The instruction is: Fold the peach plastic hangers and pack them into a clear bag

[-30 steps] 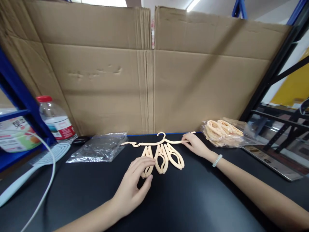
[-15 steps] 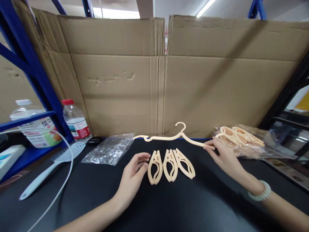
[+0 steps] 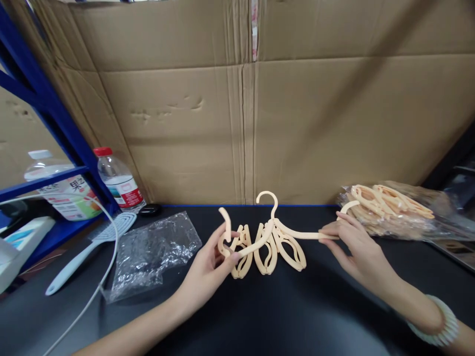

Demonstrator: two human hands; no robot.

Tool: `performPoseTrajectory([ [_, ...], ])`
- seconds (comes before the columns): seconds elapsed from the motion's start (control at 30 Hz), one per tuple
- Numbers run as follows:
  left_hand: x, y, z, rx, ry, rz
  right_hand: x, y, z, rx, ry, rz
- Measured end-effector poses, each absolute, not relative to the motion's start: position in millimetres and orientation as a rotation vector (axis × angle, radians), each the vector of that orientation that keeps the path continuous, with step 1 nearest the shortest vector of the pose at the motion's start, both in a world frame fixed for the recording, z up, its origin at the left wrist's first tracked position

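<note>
A cream folding clothes hanger (image 3: 297,234) is spread between my two hands, its hook pointing up. My left hand (image 3: 208,267) pinches its left arm near the joint, where the end section bends upward. At the right, my right hand (image 3: 356,247) grips the other arm; a curved end piece shows above the fingers. Behind and below the hanger lie three folded hangers on the dark table: a left one (image 3: 242,264), a middle one (image 3: 265,262) and a right one (image 3: 297,259). The left folded one is partly covered by my left fingers and the held hanger.
Clear plastic wrap (image 3: 152,252) lies on the left, beside a blue hairbrush (image 3: 74,267) and a white cable (image 3: 111,262). A red-capped bottle (image 3: 120,183) stands behind. More folded hangers in a plastic bag (image 3: 393,207) are at the right. Cardboard (image 3: 185,133) walls the back.
My left hand has taken hold of the hanger's left arm, which is now bent upward at its end. The hanger has come nearer, over the folded ones. The view has tilted down.
</note>
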State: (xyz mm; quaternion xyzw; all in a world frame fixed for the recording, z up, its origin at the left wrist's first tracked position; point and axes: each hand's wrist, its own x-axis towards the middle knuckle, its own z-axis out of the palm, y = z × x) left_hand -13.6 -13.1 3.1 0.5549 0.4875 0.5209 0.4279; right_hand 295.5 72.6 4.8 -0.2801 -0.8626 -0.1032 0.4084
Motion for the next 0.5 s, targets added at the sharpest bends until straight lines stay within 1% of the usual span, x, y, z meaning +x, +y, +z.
performPoseTrajectory([
  [0.17, -12, -17, -1, 1.515, 1.242, 1.161, 294, 70, 4, -0.757, -2.153, -0.292],
  [0.3, -15, -17, -6, 1.601, 1.376, 1.209, 298, 68, 6, -0.851, -2.093, -0.502],
  [0.5, -15, -17, -9, 1.688, 1.422, 1.25, 298, 62, 13, -0.857, -2.088, -0.692],
])
